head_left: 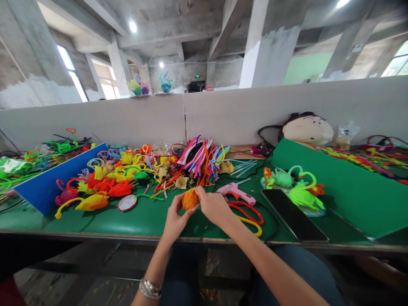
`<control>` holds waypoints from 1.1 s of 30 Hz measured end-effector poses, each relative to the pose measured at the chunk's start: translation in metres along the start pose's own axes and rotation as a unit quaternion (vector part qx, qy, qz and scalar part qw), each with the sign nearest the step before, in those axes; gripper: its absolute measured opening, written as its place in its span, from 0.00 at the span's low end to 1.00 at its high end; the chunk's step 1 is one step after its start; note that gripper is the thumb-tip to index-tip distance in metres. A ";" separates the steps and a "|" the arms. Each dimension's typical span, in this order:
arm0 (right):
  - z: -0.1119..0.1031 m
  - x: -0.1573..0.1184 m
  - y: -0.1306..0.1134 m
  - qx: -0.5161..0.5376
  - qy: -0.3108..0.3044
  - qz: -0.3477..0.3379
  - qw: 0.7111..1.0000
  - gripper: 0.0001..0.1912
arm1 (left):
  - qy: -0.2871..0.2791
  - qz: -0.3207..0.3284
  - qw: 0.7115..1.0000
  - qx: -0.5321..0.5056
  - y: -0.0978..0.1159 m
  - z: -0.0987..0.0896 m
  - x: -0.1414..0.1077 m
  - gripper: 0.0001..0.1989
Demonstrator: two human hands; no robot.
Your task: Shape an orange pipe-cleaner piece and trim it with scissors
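Orange bundle (190, 199) is being held near the middle of the bench's front edge (143, 225), left hand (177, 214) pinching its sides, right hand (216, 207) pinching its top. Imo, light pressure should be keeping those strands neat.

held bundle (190, 200): orange | glue gun (237, 194): pink | tabletop (143, 223): green | panel (63, 180): blue

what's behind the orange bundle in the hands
Past the orange bundle, held in the left hand, the right hand against it, lie a tan scrap and bright pipe cleaners. Whatever the bundle and hands cover cannot be seen.
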State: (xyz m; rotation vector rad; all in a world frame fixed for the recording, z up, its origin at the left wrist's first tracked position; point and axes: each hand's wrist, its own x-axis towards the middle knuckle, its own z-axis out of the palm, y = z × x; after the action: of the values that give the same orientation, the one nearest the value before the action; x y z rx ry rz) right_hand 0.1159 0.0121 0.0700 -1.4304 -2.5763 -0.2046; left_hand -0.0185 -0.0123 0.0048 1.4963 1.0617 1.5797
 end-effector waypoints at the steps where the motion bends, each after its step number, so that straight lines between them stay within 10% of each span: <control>1: 0.000 0.000 0.000 0.013 0.000 -0.002 1.000 0.12 | 0.009 -0.002 1.000 -0.005 0.000 0.000 0.000 0.21; 33: -0.004 -0.001 -0.004 0.008 0.009 0.012 1.000 0.12 | -0.022 0.016 0.999 0.032 -0.003 -0.008 -0.002 0.21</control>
State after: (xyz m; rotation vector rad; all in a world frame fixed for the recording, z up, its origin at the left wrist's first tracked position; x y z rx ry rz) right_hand 0.1133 0.0087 0.0733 -1.4471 -2.5391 -0.1914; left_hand -0.0263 -0.0134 0.0010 1.5903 1.0782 1.5408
